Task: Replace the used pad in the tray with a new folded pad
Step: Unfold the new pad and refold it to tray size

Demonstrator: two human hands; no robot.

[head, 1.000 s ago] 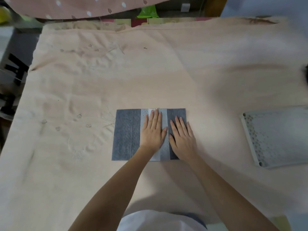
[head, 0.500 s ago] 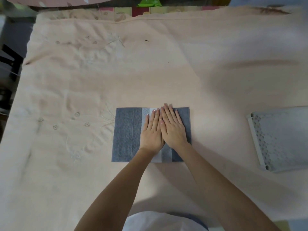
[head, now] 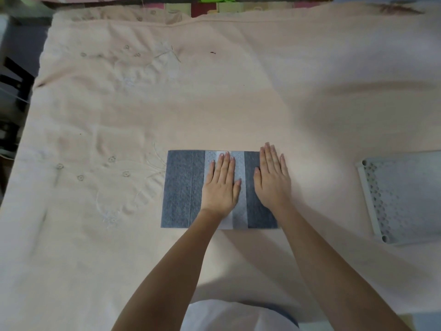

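Folded pad (head: pixel 182 189) flat on peach cloth (head: pixel 238 103), just below frame centre, long side running 9 to 3 o'clock. Grey panels at the 9 and 3 o'clock ends, pale quilted strip down the middle.

Left hand (head: pixel 222 185) palm down on the pale strip and the inner edge of the 9 o'clock grey panel. Fingers (head: pixel 225 161) straight, close together, pointing to 12 o'clock; thumb out toward 3 o'clock. Flat contact, nothing gripped.

Right hand (head: pixel 273 177) palm down at the 3 o'clock end of pad, straddling that edge: thumb side over grey panel, little-finger side over bare cloth. Fingers (head: pixel 268 156) straight, close together, tips just past pad's 12 o'clock edge. Thumb in toward 9 o'clock. Nothing gripped. Pressing versus resting: cannot tell.

Hands apart, strip of pad showing between the two thumbs. Both forearms bare, entering from 6 o'clock.

Tray (head: pixel 365 194) at 3 o'clock from pad, well apart from it, cut off by frame edge. Pale grey-white, perforated floor, raised rim, rounded corner post at its 7 o'clock corner. Contents of tray: cannot tell.

Cloth wrinkled, with faint floral embroidery (head: pixel 112 170) at 9 o'clock from pad and more toward 11 o'clock. Small dark speck (head: pixel 212 53) on cloth at 12 o'clock. White garment (head: pixel 236 316) at 6 o'clock edge of frame.
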